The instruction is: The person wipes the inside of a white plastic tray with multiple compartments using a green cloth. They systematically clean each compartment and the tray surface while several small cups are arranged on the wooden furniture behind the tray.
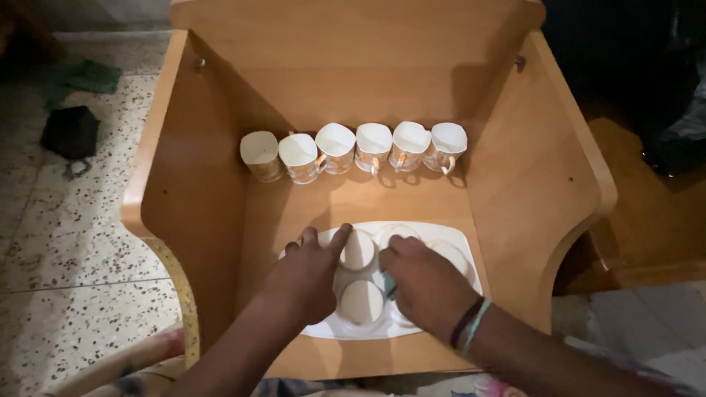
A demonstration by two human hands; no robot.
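- 6 glass cups, far row.
- White tray near; approx. 5 white cups, some hidden.
- Left hand fingers spread on tray.
- Right hand fingers curled; grip unclear.

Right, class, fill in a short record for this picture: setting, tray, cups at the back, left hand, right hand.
setting: wooden cabinet lying open side up on a speckled floor
tray: white tray with round white cups on it
cups at the back: row of six glass cups with white lining
left hand: left hand touching a cup on the tray
right hand: right hand, wristbands, on the tray's cups
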